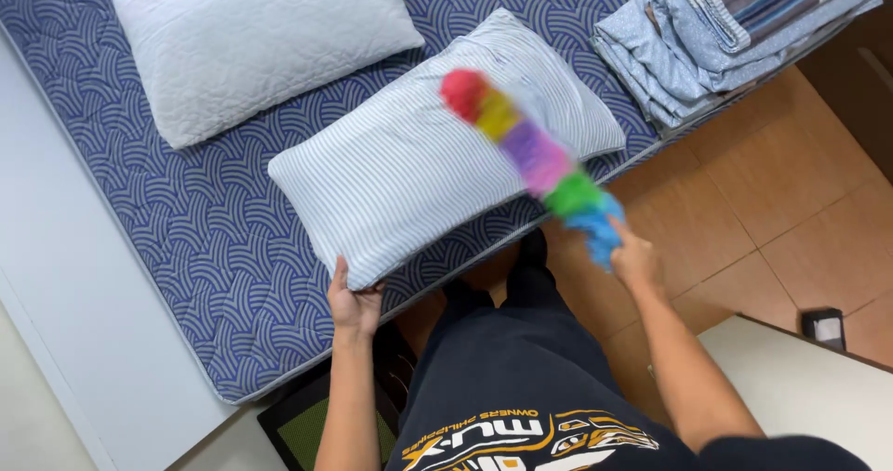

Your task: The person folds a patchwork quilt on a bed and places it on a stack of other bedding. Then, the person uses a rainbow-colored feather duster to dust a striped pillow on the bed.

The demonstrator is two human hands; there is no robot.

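A person standing at the edge of a bed grips the near corner of a pale, finely striped fabric pillow [419, 155] with the left hand [353, 302], fingers curled around the corner where it hangs over the mattress edge. The right hand [635, 259] is clenched around the handle end of a fluffy rainbow-coloured duster [530, 155], its bands running red, yellow, purple, pink, green and blue; the duster is blurred and lies slanted over the right half of the striped pillow, its red tip over the pillow's middle, though whether it touches the cloth cannot be told. The pillow rests tilted on a mattress covered in blue fabric with a white wave-scale pattern [205, 238]. A second pillow, white and quilted [251, 43], lies farther up the mattress, just beside the striped one. A stack of folded linens in light blue and grey stripes [726, 34] sits on the far right corner of the bed. Orange-brown floor tiles [791, 201] show to the right, and a dark mat with a green centre [307, 424] lies by the person's feet. The person wears dark shorts [521, 341].
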